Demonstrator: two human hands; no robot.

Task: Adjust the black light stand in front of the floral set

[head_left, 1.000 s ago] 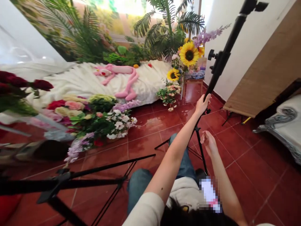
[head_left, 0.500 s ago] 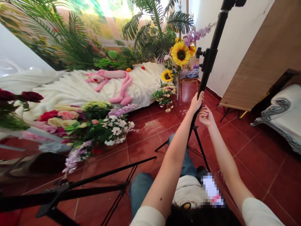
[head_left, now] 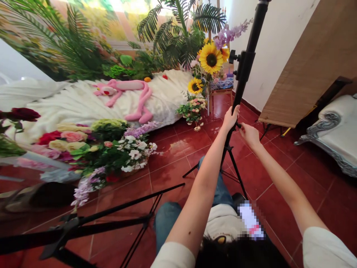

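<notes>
A black light stand (head_left: 247, 67) rises in front of me, tilted a little to the right, its legs spread on the floor. My left hand (head_left: 231, 118) is wrapped round its pole, below a collar with a side knob (head_left: 233, 56). Just below and to the right, my right hand (head_left: 250, 135) has its fingers pinched at a small black knob (head_left: 238, 125) that juts out from the pole. The fingertips partly cover this knob. The top of the stand runs out of view.
At lower left lies another black stand (head_left: 111, 221) with folded legs. Artificial flowers (head_left: 111, 152), a white draped platform (head_left: 69, 106) with a pink plush toy (head_left: 139, 100), and sunflowers (head_left: 211, 59) are to the left. On the right are a brown board (head_left: 290, 74) and a white sofa (head_left: 338, 126).
My right hand has turned and its loosely curled fingers have closed on the small knob, with the elbow swung outward. My left hand keeps its hold on the pole. The view has shifted slightly.
</notes>
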